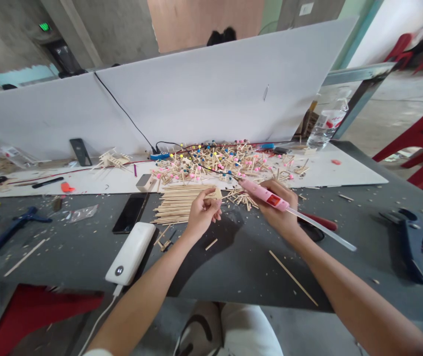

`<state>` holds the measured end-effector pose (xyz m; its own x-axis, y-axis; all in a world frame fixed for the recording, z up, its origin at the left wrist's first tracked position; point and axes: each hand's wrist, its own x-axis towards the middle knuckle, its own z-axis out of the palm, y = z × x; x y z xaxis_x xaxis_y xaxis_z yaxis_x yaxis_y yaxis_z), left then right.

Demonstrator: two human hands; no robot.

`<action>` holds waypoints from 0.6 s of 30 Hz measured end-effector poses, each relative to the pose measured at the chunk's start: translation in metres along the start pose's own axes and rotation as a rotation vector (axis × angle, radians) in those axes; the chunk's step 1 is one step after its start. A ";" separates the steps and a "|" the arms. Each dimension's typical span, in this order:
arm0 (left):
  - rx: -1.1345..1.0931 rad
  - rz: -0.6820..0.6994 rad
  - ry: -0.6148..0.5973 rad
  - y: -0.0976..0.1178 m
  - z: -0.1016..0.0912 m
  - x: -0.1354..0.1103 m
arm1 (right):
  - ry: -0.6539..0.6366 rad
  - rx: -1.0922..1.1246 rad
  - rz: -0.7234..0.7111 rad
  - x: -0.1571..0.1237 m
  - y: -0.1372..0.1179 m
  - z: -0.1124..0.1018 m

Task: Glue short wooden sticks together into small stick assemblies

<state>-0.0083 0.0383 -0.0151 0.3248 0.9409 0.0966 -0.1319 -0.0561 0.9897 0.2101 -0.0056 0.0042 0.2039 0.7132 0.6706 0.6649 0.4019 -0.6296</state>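
My right hand (278,210) is wrapped round a pink hot glue gun (265,194). A clear glue stick (322,229) sticks out of its rear, and its nozzle end points left. In my left hand (204,210), the fingers are closed on a small pale wooden piece (217,193), partly covered by the fingers. Just left of that hand lies a row of thin wooden sticks (174,203). Short cut sticks (244,199) are scattered between the two hands. Behind them spreads a heap of small stick pieces with coloured balls (211,160).
A white power bank (131,253) with a cable and a black phone (130,212) lie at left. Blue clamp-like tools rest at far left (18,225) and far right (409,242). A water bottle (328,121) stands by the white partition (211,99). A loose stick (293,277) lies in front.
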 end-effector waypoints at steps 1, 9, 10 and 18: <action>0.001 -0.001 0.002 0.000 0.000 0.000 | -0.030 0.064 0.069 0.000 0.000 0.001; -0.024 0.033 -0.022 -0.002 -0.002 0.000 | -0.342 0.518 0.261 0.002 0.012 0.005; -0.029 0.038 -0.024 -0.002 -0.002 0.000 | -0.373 0.542 0.259 0.002 0.013 0.006; -0.020 0.034 -0.024 0.001 -0.001 -0.001 | -0.456 0.568 0.308 0.002 0.015 0.006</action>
<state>-0.0096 0.0377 -0.0143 0.3425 0.9300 0.1334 -0.1622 -0.0814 0.9834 0.2164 0.0048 -0.0062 -0.0768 0.9557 0.2841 0.1326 0.2922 -0.9471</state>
